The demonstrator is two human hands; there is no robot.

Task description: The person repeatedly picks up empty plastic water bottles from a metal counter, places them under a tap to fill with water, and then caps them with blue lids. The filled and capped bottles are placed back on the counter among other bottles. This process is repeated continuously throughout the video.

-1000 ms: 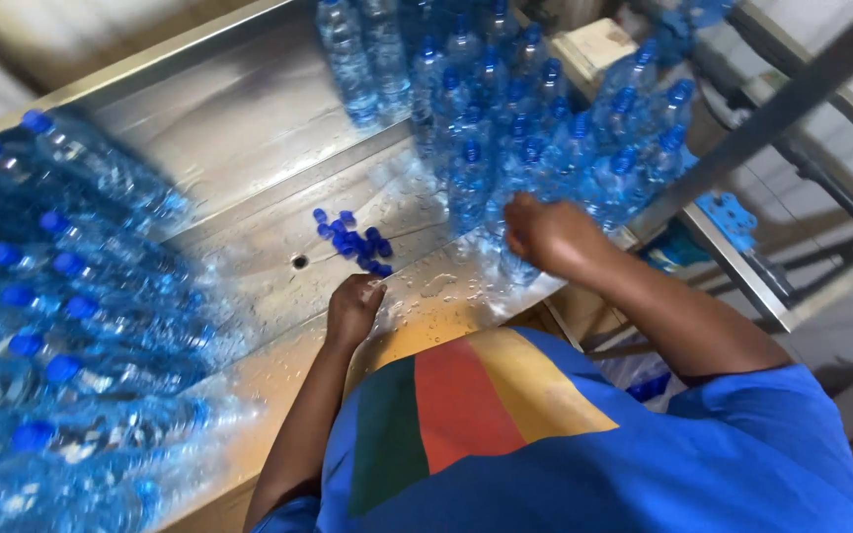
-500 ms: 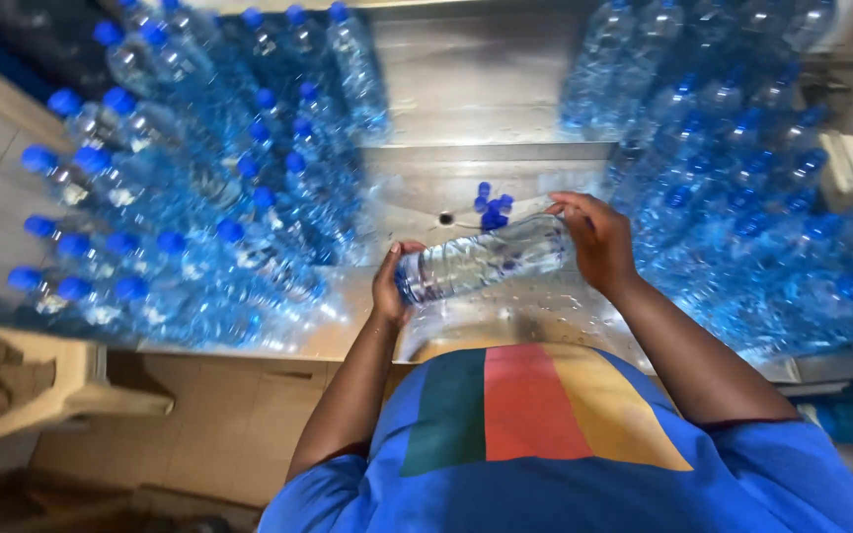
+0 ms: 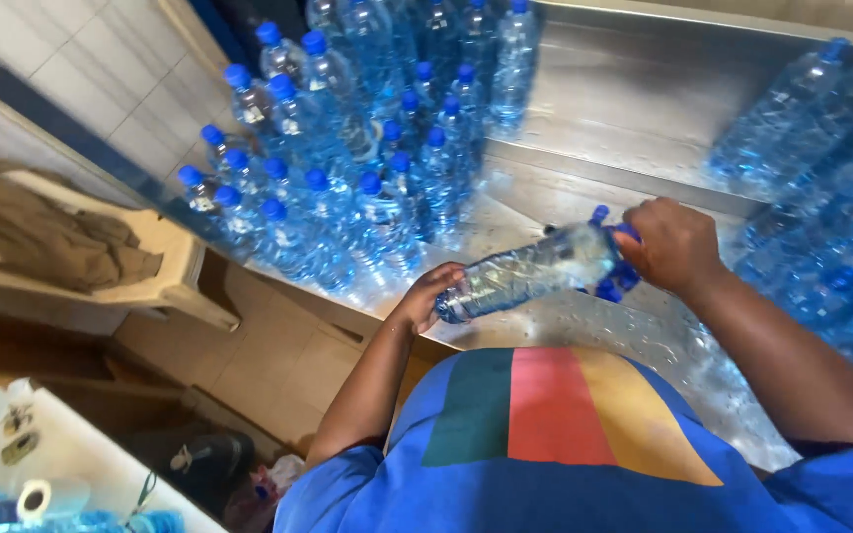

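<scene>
Between hands (image 3: 545, 271): clear water-filled bottle (image 3: 530, 268), sideways.

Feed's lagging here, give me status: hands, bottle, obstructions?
Left hand grips bottle base. Right hand at cap end. Bottle held sideways above steel table. Nothing blocking.

Head-worn view, steeply down, close over metal counter (image 3: 644, 109)
</scene>
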